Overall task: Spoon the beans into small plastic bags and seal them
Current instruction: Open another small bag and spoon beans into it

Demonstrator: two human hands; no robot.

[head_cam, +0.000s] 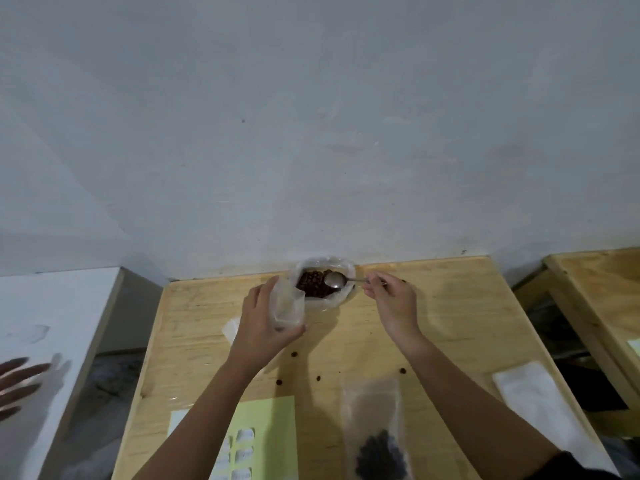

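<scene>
L hand [263, 317]: grip wrapped round the small plastic bag [289, 308], held upright w/ mouth up at the left rim of the bean container [344, 268]. Touching or just beside, I can't tell. R hand [391, 299]: grip pinching the spoon [334, 280] handle at the fingertips. The spoon bowl looks empty and sits over the beans [311, 287] on the container's right side. Container is at the far edge of the table [450, 306], by the wall.

Step in hand, as I read it: scoop & transfer. To do it well I'd dig the spoon in low, lift it level and not heaped, & cross the short gap slowly. I'd spread the bag mouth w/ L fingers and tilt it toward the spoon, so the drop is short. Loose beans [294, 355] on the table suggest spills come easy. One filled bag [375, 441] lies near me, so prob. partway thru.
</scene>
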